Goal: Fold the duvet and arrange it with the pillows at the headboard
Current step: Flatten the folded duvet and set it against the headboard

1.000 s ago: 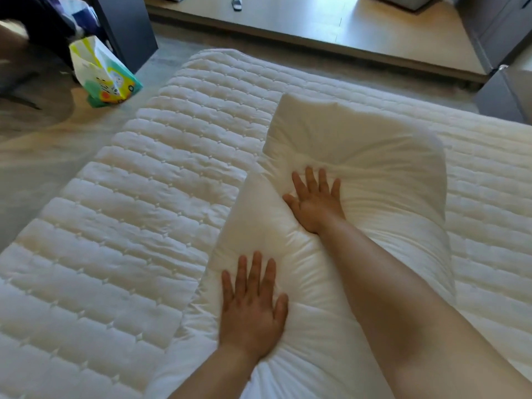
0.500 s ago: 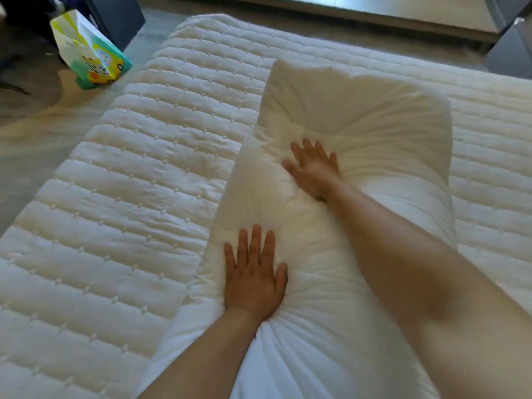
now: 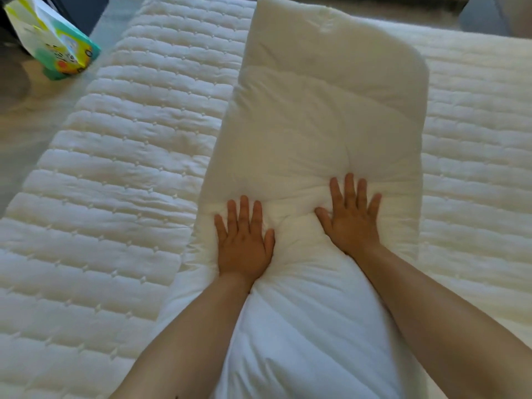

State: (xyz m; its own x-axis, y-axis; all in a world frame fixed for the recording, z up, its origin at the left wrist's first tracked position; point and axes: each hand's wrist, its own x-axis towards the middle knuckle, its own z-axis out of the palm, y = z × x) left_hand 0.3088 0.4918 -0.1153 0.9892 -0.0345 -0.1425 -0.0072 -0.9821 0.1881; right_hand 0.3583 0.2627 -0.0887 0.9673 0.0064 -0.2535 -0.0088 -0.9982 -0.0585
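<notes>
While the folded duvet (image 3: 325,116) lies across the bed (image 3: 121,174), we've got our left hand (image 3: 244,240) and right hand (image 3: 352,217) pressed flat, fingers spread.

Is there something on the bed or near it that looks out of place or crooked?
Nothing looks damaged. The folded duvet lies slightly slanted across the quilted mattress, and a colourful bag sits on the floor beside it.

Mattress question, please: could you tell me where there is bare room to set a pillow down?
Two free patches: the quilted mattress left of the folded duvet, and the strip right of it. The middle is crowded: both hands, left and right, press flat there.
</notes>
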